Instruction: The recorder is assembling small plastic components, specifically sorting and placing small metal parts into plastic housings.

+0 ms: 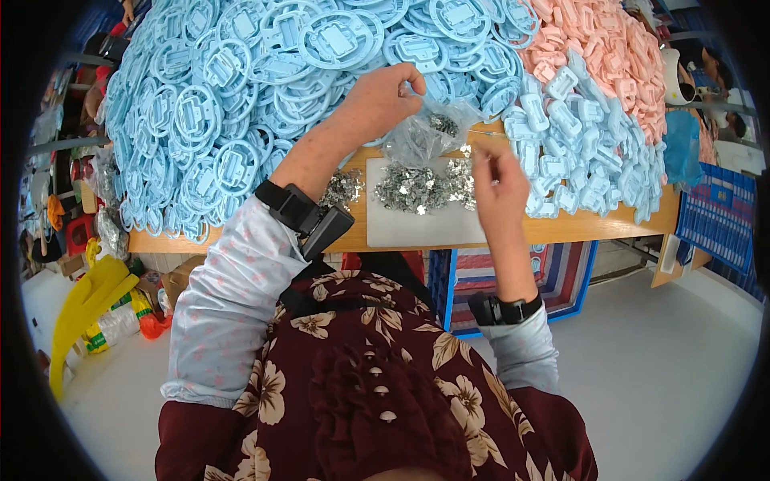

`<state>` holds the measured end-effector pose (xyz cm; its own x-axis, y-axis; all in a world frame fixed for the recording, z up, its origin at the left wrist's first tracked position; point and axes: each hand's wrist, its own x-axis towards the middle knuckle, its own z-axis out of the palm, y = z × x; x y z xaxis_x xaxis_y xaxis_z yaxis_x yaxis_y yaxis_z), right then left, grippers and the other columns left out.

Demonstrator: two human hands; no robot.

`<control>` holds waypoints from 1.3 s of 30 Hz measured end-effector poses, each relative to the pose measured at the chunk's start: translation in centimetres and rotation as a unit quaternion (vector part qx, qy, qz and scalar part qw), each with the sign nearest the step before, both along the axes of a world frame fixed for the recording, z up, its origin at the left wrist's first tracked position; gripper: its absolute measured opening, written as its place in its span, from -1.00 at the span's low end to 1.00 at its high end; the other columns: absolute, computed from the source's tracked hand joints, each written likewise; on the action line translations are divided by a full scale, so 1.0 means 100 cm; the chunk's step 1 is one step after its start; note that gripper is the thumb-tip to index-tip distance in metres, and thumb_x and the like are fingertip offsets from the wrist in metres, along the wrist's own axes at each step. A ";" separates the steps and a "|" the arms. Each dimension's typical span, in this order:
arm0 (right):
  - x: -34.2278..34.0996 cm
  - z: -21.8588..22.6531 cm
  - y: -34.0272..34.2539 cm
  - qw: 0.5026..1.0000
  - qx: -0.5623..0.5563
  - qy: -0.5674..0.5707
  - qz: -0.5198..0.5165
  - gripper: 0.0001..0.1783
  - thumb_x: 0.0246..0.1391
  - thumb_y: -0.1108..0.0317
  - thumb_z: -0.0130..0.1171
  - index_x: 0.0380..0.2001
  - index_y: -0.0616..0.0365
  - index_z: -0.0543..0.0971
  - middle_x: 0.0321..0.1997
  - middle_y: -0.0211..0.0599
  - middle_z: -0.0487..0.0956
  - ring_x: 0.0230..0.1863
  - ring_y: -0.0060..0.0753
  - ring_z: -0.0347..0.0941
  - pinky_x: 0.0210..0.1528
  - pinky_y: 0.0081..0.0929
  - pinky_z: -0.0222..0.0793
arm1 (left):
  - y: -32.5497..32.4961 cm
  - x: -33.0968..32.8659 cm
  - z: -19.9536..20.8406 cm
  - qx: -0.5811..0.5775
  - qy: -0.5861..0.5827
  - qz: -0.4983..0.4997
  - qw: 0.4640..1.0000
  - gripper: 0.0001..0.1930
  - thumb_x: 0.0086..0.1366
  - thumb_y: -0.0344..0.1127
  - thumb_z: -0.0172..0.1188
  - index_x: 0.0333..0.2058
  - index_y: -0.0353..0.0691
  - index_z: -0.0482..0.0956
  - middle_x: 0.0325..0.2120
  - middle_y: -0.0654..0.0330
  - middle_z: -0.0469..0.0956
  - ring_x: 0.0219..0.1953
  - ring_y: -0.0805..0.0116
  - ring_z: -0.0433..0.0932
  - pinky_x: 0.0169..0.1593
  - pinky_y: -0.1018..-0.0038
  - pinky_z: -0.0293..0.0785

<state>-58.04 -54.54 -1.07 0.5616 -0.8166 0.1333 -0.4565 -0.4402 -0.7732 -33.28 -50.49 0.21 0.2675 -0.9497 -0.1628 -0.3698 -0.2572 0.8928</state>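
Lying flat at the near edge of the table (577, 230), the white board (393, 230) serves as the landmark. It bears a heap of silver parts (411, 191), probably because its pale, smooth face makes small pieces easy to see and pick up. The clear bag (413, 143) sits at the board's far edge with more metal inside, apparently as a reserve within reach. A second silver heap (343, 189) lies just left of the board.

Blue rings (333, 40) are piled beyond and left of the board; blue blocks (553, 136) lie to its right, with pink blocks (601, 48) farther out behind them. This layout seems meant to separate the kinds while leaving the board accessible.

Left hand (381, 100): above the board's far side, beside the bag's top; fingers curled, partly closed. Contact with the bag cannot be confirmed, nor whether anything is pinched.

Right hand (503, 186): at the board's right edge, next to the silver parts; fingers bent, half closed. Whether its fingertips grip a part cannot be determined.
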 end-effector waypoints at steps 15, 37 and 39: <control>0.050 0.016 0.012 0.955 -0.246 0.096 -0.138 -0.30 -0.05 0.19 0.38 0.14 0.21 0.40 -0.03 0.02 0.51 0.06 0.10 0.42 0.10 -0.07 0.27 | -0.010 0.006 0.018 -0.010 0.034 -0.165 0.986 -0.79 0.17 -0.44 0.20 -0.19 -0.20 0.49 -0.60 0.38 0.37 -0.52 0.57 0.31 -0.41 0.54 0.26; 0.076 0.021 0.008 0.976 -0.131 0.173 -0.007 -0.78 0.14 0.44 0.22 -0.12 0.14 0.59 -0.38 -0.22 0.63 -0.47 -0.26 0.53 -0.32 -0.36 0.44 | -0.022 0.027 0.004 -0.035 -0.036 -0.172 0.984 -0.65 0.28 -0.30 0.17 0.05 -0.14 0.55 -0.43 0.21 0.58 -0.40 0.38 0.52 -0.28 0.41 0.44; 0.069 -0.001 -0.012 0.977 -0.162 0.138 -0.002 -0.85 0.16 0.45 0.21 -0.20 0.17 0.61 -0.40 -0.20 0.63 -0.46 -0.31 0.52 -0.33 -0.41 0.44 | -0.016 0.025 0.009 -0.012 0.061 -0.135 0.989 -0.57 0.31 -0.23 0.21 0.14 -0.16 0.49 -0.26 0.18 0.62 -0.24 0.36 0.56 -0.16 0.40 0.47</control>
